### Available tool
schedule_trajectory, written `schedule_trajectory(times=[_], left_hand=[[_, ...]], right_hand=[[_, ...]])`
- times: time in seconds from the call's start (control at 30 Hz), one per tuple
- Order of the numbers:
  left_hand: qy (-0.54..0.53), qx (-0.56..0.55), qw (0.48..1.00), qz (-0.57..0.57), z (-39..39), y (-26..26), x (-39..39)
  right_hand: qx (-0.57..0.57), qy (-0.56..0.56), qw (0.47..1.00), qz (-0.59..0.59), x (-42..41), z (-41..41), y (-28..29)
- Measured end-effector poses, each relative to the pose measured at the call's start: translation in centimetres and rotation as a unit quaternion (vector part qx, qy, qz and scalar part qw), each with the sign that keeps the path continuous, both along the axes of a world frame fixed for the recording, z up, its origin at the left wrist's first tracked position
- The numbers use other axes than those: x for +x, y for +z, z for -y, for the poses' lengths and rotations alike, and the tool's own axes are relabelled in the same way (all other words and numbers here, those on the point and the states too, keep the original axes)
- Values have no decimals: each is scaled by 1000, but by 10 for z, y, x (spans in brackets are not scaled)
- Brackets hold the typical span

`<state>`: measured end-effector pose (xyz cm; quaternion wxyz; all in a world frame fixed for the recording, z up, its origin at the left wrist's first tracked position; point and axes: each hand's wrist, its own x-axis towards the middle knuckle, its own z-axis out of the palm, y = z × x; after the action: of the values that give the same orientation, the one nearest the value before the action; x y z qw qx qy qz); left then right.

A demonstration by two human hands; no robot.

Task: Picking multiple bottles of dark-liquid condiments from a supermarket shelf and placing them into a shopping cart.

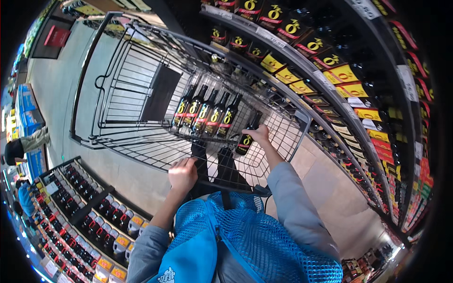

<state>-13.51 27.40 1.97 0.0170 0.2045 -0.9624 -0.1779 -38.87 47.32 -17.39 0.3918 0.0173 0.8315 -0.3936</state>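
A black metal wire shopping cart stands before me. Several dark glass bottles with black, yellow and red labels stand in a row inside it. My right hand reaches into the cart and grips another such bottle, which leans apart from the row, to its right. My left hand rests curled at the cart's near side rim, by the wire; whether its fingers close on the rim is hard to tell. A dark panel is fixed in the cart's left part.
Shelves of similar bottles and boxes run close along the cart's right side. At lower left a display rack holds many dark bottles and jugs. A person is at the far left by blue boxes. Tiled floor shows between cart and rack.
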Motion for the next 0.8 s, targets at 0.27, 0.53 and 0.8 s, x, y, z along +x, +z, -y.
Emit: schedule_trajectory(times=[0.27, 0.53, 0.8], left_hand=[[17, 27, 999, 41, 4, 7, -11], [10, 34, 997, 63, 3, 8, -17], [-1, 35, 998, 57, 1, 8, -21]], right_hand=[[27, -48, 986, 157, -24, 34, -30], [23, -49, 979, 198, -36, 46, -59], [63, -103, 980, 159, -22, 39, -88]])
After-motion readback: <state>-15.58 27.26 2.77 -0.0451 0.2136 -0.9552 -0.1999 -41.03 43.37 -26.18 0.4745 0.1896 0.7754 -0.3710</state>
